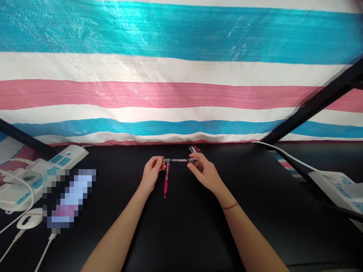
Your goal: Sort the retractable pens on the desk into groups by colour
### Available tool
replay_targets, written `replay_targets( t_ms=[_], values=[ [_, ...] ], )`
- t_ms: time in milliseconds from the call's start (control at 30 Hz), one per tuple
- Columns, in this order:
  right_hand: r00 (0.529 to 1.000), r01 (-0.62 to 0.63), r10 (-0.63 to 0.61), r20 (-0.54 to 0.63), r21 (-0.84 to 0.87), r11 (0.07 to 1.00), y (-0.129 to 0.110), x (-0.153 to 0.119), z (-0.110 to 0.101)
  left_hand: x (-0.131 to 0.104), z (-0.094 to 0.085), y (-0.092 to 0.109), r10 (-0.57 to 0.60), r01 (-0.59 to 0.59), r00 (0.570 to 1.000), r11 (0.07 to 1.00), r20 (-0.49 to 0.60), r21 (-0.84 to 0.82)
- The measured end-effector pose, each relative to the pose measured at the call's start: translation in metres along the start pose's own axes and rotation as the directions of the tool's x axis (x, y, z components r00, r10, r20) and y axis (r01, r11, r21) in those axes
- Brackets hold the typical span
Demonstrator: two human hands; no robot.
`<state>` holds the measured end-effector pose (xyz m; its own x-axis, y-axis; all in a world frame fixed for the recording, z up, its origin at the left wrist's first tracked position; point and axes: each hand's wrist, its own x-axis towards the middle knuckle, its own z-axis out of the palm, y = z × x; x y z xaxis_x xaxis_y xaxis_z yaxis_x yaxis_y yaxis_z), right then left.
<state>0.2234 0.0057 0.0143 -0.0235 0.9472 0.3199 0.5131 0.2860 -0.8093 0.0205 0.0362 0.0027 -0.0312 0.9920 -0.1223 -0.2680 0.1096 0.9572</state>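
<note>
A slim pen (179, 160) with a clear barrel and dark ends lies level between my two hands. My left hand (152, 170) is closed, thumb and fingers pinching the pen's left end. At its right end the fingertips of my right hand (206, 173) are closed round it, hiding the tip. Just below the held pen, beside my left fingers, a red pen (166, 185) rests on the black table, pointing towards me. Several more pens (194, 149) lie in a bunch behind my right hand, which partly covers them.
On the left of the black table (181, 230) are a white power strip (74, 153), a blurred-out phone (74, 196) on a cable, and a small white device (30, 218). Another power strip (337, 185) is at the right. A striped sheet (181, 94) hangs behind, with dark metal bars (312, 102) beside it.
</note>
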Motion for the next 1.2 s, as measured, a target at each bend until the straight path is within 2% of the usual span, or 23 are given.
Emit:
replay_targets(
  t_ms=[133, 233, 367, 467, 600, 667, 733, 800, 933, 1000, 1100, 1200],
  values=[
    [0.996, 0.089, -0.091, -0.011, -0.116, 0.989, -0.005, -0.002, 0.002, 0.0, -0.001, -0.001, 0.01, -0.01, 1.0, 1.0, -0.003, -0.003],
    [0.998, 0.058, -0.06, -0.007, -0.13, 0.99, -0.009, -0.004, 0.002, 0.0, -0.001, -0.003, 0.031, -0.031, 1.0, 0.999, -0.006, 0.017],
    [0.999, 0.004, -0.007, -0.035, -0.066, 0.998, -0.013, -0.004, 0.003, -0.002, 0.001, -0.005, 0.118, -0.115, 0.993, 0.984, -0.013, 0.136],
    [0.983, -0.134, 0.154, -0.101, 0.182, 0.974, -0.014, -0.002, 0.007, -0.009, 0.002, -0.003, 0.254, -0.249, 0.967, 0.93, 0.017, 0.271],
    [0.926, -0.298, 0.376, -0.024, 0.563, 0.771, -0.014, 0.003, 0.009, -0.024, 0.004, 0.009, 0.44, -0.442, 0.891, 0.79, 0.108, 0.426],
    [0.906, -0.345, 0.422, 0.04, 0.649, 0.678, -0.014, 0.005, 0.009, -0.029, 0.005, 0.016, 0.502, -0.499, 0.856, 0.741, 0.124, 0.45],
    [0.891, -0.356, 0.451, 0.062, 0.712, 0.606, -0.016, 0.005, 0.009, -0.033, 0.007, 0.021, 0.526, -0.523, 0.84, 0.724, 0.13, 0.449],
    [0.889, -0.317, 0.457, 0.019, 0.745, 0.587, -0.018, 0.004, 0.01, -0.035, 0.009, 0.022, 0.526, -0.527, 0.839, 0.721, 0.14, 0.45],
    [0.92, -0.203, 0.38, -0.094, 0.715, 0.669, -0.02, 0.002, 0.011, -0.042, 0.018, 0.017, 0.452, -0.457, 0.88, 0.727, 0.145, 0.512],
    [0.939, -0.153, 0.32, -0.123, 0.685, 0.712, -0.02, 0.002, 0.01, -0.049, 0.024, 0.015, 0.399, -0.434, 0.897, 0.715, 0.189, 0.548],
    [0.964, -0.082, 0.225, -0.142, 0.645, 0.76, -0.02, 0.0, 0.007, -0.059, 0.032, 0.013, 0.349, -0.449, 0.893, 0.697, 0.283, 0.559],
    [0.978, -0.043, 0.16, -0.136, 0.615, 0.787, -0.024, -0.004, 0.004, -0.066, 0.039, 0.012, 0.272, -0.427, 0.898, 0.728, 0.345, 0.537]
  ],
)
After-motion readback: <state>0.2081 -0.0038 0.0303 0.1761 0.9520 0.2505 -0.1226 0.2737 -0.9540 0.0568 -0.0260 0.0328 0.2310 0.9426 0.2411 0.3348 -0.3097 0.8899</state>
